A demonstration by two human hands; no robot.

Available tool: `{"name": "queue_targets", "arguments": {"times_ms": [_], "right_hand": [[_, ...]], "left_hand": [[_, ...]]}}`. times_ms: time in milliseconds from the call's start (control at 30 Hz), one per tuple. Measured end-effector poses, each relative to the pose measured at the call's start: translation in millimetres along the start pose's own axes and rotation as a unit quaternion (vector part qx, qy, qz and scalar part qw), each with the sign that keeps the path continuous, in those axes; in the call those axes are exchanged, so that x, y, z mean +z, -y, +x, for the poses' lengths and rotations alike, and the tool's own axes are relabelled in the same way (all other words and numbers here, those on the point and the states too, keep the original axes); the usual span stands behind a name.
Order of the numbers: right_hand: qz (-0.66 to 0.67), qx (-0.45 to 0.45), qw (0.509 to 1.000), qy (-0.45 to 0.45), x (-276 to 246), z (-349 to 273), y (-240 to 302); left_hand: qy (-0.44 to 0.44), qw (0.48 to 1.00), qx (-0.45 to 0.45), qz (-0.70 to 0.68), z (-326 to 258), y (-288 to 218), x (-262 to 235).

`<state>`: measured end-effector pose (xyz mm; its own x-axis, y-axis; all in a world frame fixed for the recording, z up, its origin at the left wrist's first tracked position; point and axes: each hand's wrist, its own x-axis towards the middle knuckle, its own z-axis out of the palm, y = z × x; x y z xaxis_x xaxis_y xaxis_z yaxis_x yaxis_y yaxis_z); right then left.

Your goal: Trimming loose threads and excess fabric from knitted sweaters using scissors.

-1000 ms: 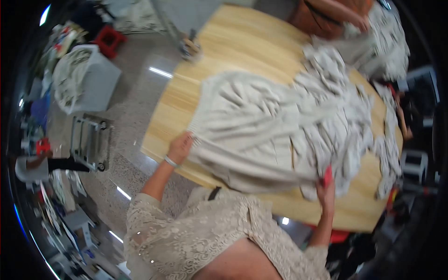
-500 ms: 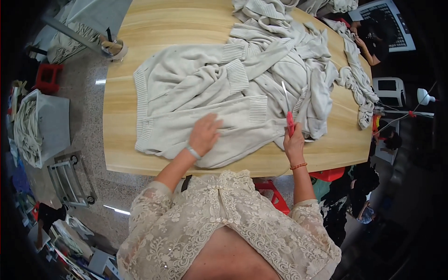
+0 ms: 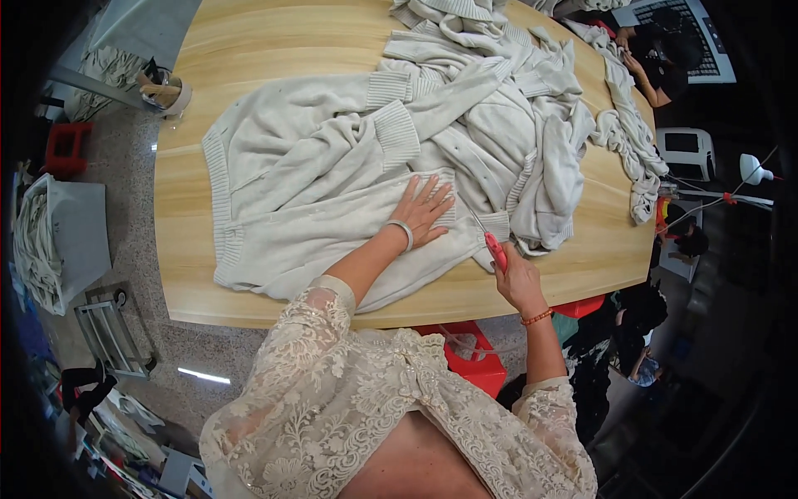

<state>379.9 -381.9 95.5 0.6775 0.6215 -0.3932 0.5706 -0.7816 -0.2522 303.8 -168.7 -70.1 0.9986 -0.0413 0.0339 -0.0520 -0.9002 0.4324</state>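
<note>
A light grey knitted sweater (image 3: 307, 224) lies spread on the wooden table, its ribbed hem toward the left. My left hand (image 3: 422, 212) presses flat on the nearer sleeve, fingers spread across its ribbed cuff. In my right hand (image 3: 519, 283) is a red-handled tool with a long thin metal blade (image 3: 496, 249); its kind is not clear from here. The blade points up and left, its tip close to the cuff's right edge. Beside the tool lies another ribbed cuff (image 3: 496, 224), from a garment in the heap.
More grey knitwear (image 3: 549, 158) is heaped to the right and far side of the wooden table (image 3: 183, 175). A container of tools (image 3: 170, 96) hangs by the far left edge. A white bin of knitwear (image 3: 83, 233) stands left. At far right, another person's hands (image 3: 629, 60) hold fabric.
My left hand has slid right along the sleeve onto the cuff and flattened. The right hand has brought the tool lower and left, its blade now tilted leftward. The whole view has shifted slightly.
</note>
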Motion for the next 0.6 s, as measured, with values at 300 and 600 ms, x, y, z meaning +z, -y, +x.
{"name": "queue_targets", "arguments": {"times_ms": [300, 600], "right_hand": [[0.001, -0.194, 0.977, 0.085, 10.1, 38.0, 92.2], [-0.011, -0.057, 0.996, 0.068, -4.4, 27.3, 46.2]], "left_hand": [[-0.023, 1.000, 0.015, -0.014, 4.6, -2.2, 11.5], [0.005, 1.000, -0.023, -0.010, -0.2, -13.1, -1.0]]}}
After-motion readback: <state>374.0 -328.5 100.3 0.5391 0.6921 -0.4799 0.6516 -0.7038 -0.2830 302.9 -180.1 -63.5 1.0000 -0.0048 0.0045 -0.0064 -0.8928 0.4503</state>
